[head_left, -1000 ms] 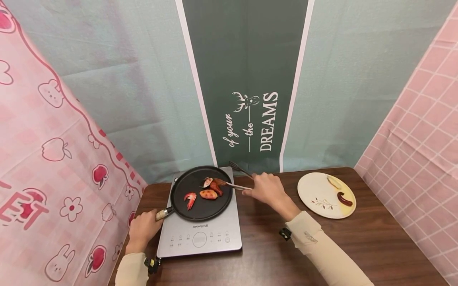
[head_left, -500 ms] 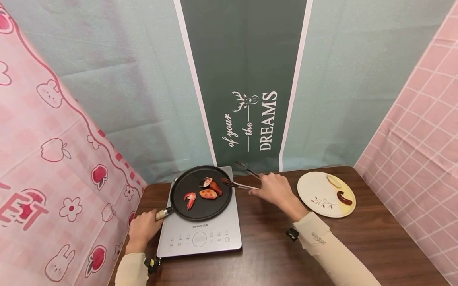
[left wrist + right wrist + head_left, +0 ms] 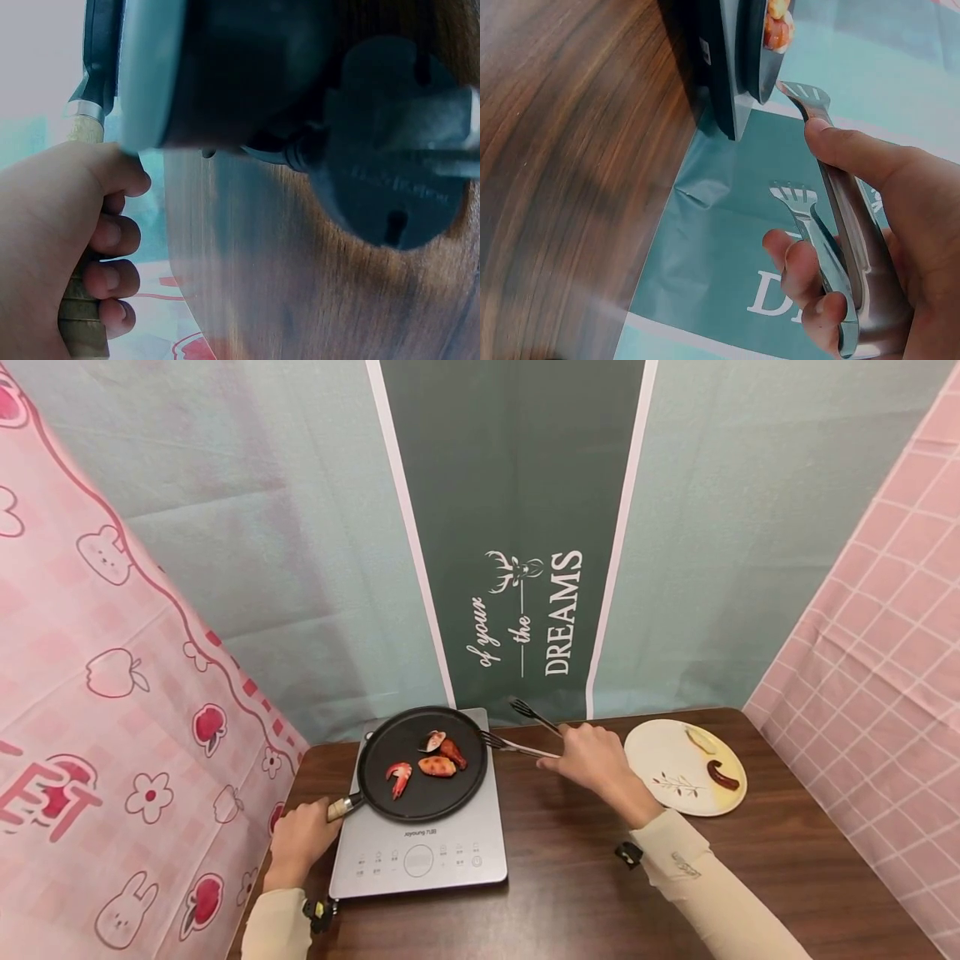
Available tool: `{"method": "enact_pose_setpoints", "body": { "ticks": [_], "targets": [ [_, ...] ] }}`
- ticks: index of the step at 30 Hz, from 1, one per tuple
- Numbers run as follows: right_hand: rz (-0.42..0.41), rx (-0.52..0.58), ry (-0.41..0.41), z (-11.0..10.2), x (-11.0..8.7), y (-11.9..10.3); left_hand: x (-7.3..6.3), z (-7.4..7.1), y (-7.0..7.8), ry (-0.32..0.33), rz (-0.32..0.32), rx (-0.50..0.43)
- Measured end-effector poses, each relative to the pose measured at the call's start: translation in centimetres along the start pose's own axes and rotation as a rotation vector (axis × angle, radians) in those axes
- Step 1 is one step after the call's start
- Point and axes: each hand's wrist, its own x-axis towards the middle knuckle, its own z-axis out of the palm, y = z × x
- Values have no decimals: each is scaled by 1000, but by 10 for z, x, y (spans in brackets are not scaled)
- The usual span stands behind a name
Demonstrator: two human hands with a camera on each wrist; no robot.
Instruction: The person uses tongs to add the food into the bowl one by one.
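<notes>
The desk (image 3: 570,893) carries the cooker (image 3: 491,835), on which the black pan (image 3: 431,802) sits. The left hand (image 3: 300,839) grips the pan's handle (image 3: 342,810); an uneven pull there could slide the pan across the flat top. The plate (image 3: 652,752) lies well apart on the right, so a piece pinched loosely and carried there could drop on the way. The right hand (image 3: 600,764) holds the tongs (image 3: 855,225), arms spread and nothing between them; a low swing could knock the pan's rim. The drumstick (image 3: 452,752) lies close against the wing (image 3: 437,767) and the shell (image 3: 433,741), so a wide bite could catch or push a neighbour. The curved shrimp (image 3: 401,774), off to the left, might twist in the tips.

Only the head view takes in the plate, with its dark curled piece (image 3: 722,775) and pale slice (image 3: 701,742). The left wrist view shows the handle running on below the wrapped fingers; the right wrist view, the thumb on one tong arm, curled fingers on the other. Whether the nearer tip touches the rim, I cannot tell.
</notes>
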Motion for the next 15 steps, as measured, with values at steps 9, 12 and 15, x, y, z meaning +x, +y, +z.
{"method": "enact_pose_setpoints", "body": {
  "ticks": [9, 12, 15],
  "targets": [
    [20, 18, -15, 2, -4, 16, -1, 0, 0, 6, -1, 4],
    [28, 24, -31, 2, -4, 22, -1, 0, 0, 5, -5, 3],
    [39, 19, -39, 2, -6, 26, -1, -1, 1, 4, -7, 2]
  ]
}}
